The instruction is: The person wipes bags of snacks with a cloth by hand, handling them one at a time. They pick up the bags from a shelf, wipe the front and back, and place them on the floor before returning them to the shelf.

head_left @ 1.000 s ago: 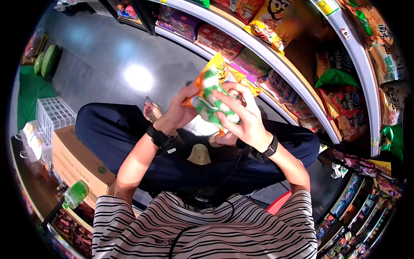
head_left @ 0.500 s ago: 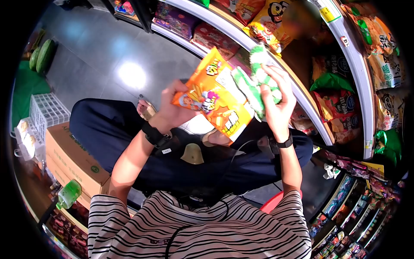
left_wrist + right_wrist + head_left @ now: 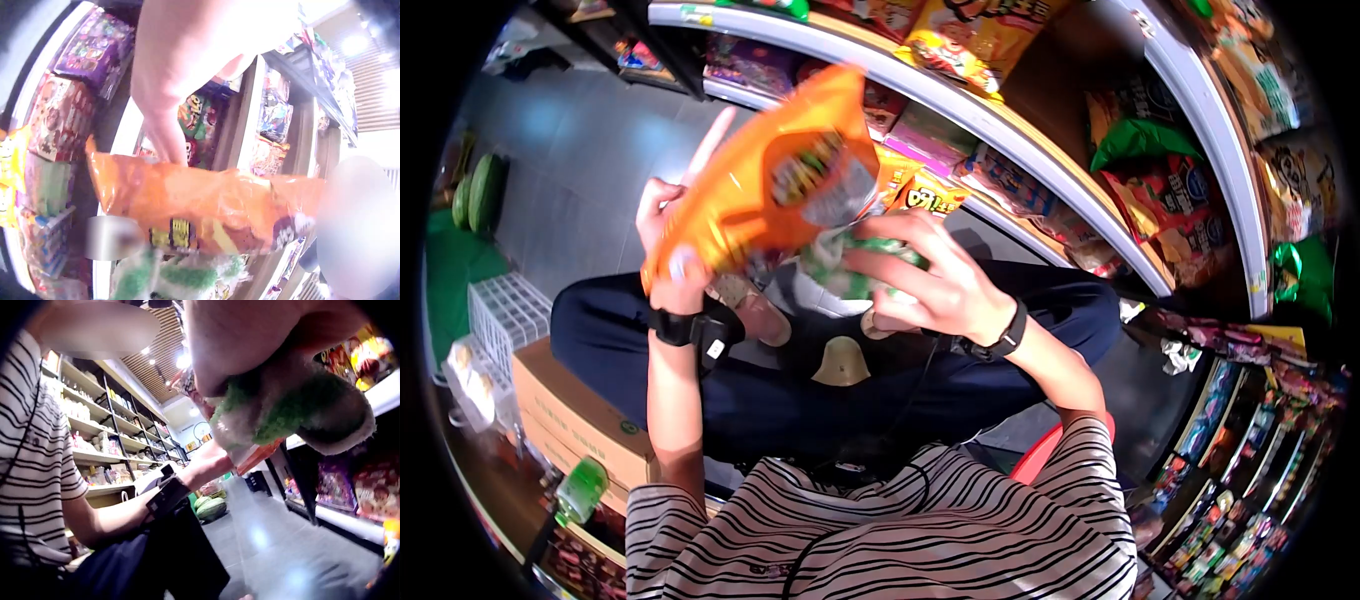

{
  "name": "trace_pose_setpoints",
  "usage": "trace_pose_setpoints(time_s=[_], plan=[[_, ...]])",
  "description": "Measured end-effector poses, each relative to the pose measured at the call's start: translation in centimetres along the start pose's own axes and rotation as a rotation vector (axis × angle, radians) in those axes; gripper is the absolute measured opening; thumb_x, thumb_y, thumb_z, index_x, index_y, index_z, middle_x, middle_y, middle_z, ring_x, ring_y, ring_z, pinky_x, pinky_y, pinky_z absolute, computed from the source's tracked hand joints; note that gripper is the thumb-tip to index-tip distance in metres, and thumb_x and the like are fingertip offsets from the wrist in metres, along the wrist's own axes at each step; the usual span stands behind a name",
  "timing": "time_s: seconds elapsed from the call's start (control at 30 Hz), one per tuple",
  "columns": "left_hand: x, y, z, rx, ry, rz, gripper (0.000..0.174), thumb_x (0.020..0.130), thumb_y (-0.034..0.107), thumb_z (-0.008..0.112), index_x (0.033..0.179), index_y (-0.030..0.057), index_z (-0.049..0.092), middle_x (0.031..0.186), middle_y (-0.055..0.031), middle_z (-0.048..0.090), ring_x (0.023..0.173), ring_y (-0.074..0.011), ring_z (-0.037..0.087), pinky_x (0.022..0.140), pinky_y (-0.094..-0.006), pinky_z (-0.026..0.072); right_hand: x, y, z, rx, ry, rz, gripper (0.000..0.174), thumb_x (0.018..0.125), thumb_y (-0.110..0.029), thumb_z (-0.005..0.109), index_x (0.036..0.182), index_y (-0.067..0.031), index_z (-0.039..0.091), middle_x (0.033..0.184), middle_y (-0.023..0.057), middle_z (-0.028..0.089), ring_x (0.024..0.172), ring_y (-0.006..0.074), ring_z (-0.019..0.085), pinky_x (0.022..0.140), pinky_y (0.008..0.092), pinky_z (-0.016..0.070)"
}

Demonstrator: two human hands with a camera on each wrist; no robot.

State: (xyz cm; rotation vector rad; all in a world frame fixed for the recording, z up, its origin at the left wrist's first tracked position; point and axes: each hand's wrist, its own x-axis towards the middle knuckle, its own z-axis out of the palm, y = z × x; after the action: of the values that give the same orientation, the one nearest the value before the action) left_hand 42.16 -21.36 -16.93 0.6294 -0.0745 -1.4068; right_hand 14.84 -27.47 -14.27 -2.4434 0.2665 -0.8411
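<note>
Though aslant, packet (image 3: pixel 765 180) in left hand (image 3: pixel 657 213).

orange bag (image 3: pixel 745 195) blurred in the head view, its lettering smeared, left hand (image 3: pixel 658 207) partly hidden behind it, green-and-white fuzzy cloth (image 3: pixel 828 262) blurred, partly covered by the right hand (image 3: pixel 945 285), the cloth cut off below in the left wrist view, lower-right packets (image 3: pixel 1228 540) too small to tell

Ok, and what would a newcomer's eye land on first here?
Probably the glossy orange plastic snack bag, gripped in the left hand left of centre in the head view. Next, the fuzzy green-and-white cloth in the right hand, near the bag's lower right. Behind them, the long white curved shelf edge sweeps across the upper right.
</note>
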Motion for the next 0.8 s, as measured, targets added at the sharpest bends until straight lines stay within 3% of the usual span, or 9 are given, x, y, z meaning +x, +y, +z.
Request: trace_pose_setpoints(time_s=[0.07,0.13,0.2,0.27,0.37,0.4,0.6,0.7,0.8], plan=[[0.0,0.5,0.9,-0.169,-0.793,-0.185,0.077,0.084,0.011,0.042,0.158,0.0016,0.021,0.151,-0.0233,0.044,0.137,-0.0352,0.049,0.115,-0.0497,0.0383,-0.9,0.3,1.5,0.128,0.080,0.087,0.037,0.080,-0.007,0.068,0.117,-0.0051,0.067,0.122,0.0123,0.052,0.102,0.0294,0.059,0.090,0.0409,0.0504],[-1.3,-2.0,-1.5,0.446,0.128,-0.068,0.068,0.089,0.004,0.044,0.156,0.0018,0.027,0.152,-0.0193,0.043,0.141,-0.0306,0.044,0.118,-0.0445,0.0354,-1.2,0.6,1.9,0.195,0.114,0.136,0.039,0.078,-0.003,0.065,0.117,-0.0042,0.065,0.121,0.0124,0.052,0.104,0.0301,0.059,0.091,0.0407,0.0505],[-1.0,-4.2,-2.0,0.505,-0.055,-0.087,0.063,0.093,0.000,0.048,0.153,0.0026,0.030,0.151,-0.0157,0.045,0.142,-0.0268,0.042,0.118,-0.0416,0.0332,-0.9,0.7,1.6,0.250,0.105,0.254,0.041,0.078,-0.001,0.065,0.118,-0.0031,0.063,0.119,0.0134,0.052,0.106,0.0314,0.059,0.092,0.0404,0.0508],[-0.3,-4.4,-3.2,0.484,-0.073,-0.196,0.069,0.093,0.009,0.055,0.155,0.0029,0.028,0.153,-0.0134,0.043,0.144,-0.0259,0.039,0.118,-0.0415,0.0324,-0.8,0.8,1.5,0.246,0.150,0.330,0.044,0.077,0.001,0.064,0.121,-0.0026,0.061,0.114,0.0144,0.055,0.104,0.0324,0.061,0.090,0.0393,0.0521],[0.6,-6.2,-3.8,0.536,-0.394,-0.297,0.087,0.089,0.025,0.068,0.158,0.0037,0.020,0.158,-0.0122,0.035,0.147,-0.0269,0.034,0.120,-0.0425,0.0291,-0.8,0.9,1.1,0.244,0.163,0.352,0.047,0.076,0.001,0.065,0.122,-0.0053,0.063,0.113,0.0131,0.055,0.103,0.0313,0.062,0.089,0.0385,0.0528],[-0.3,-7.1,-4.4,0.616,-0.430,-0.177,0.081,0.092,0.026,0.065,0.157,0.0043,0.023,0.156,-0.0114,0.037,0.145,-0.0251,0.037,0.118,-0.0415,0.0318,-0.8,0.9,1.0,0.249,0.174,0.344,0.047,0.076,0.001,0.065,0.122,-0.0053,0.063,0.113,0.0131,0.055,0.103,0.0313,0.062,0.089,0.0385,0.0528],[0.3,-7.7,-2.5,0.315,0.019,-0.106,0.059,0.102,0.039,0.054,0.148,0.0054,0.038,0.139,-0.0135,0.056,0.125,-0.0266,0.059,0.104,-0.0433,0.0498,-1.0,0.4,1.4,0.025,-0.056,0.283,0.039,0.078,-0.003,0.065,0.116,-0.0048,0.064,0.113,0.0116,0.052,0.108,0.0303,0.059,0.087,0.0397,0.0538],[1.1,-4.7,-0.6,0.201,0.046,0.068,0.058,0.104,0.042,0.047,0.147,0.0040,0.039,0.146,-0.0135,0.053,0.127,-0.0276,0.058,0.106,-0.0453,0.0487,-2.0,1.2,1.9,0.153,-0.125,0.383,0.029,0.078,-0.001,0.060,0.107,-0.0037,0.063,0.107,0.0132,0.054,0.109,0.0317,0.057,0.088,0.0436,0.0518],[1.7,-2.9,-3.0,0.359,0.018,0.107,0.056,0.100,0.035,0.058,0.141,0.0002,0.045,0.137,-0.0148,0.059,0.123,-0.0283,0.061,0.105,-0.0458,0.0501,-2.3,3.1,0.3,0.258,-0.142,0.464,0.017,0.081,-0.005,0.054,0.094,-0.0017,0.065,0.089,0.0143,0.061,0.092,0.0328,0.062,0.083,0.0416,0.0509]])
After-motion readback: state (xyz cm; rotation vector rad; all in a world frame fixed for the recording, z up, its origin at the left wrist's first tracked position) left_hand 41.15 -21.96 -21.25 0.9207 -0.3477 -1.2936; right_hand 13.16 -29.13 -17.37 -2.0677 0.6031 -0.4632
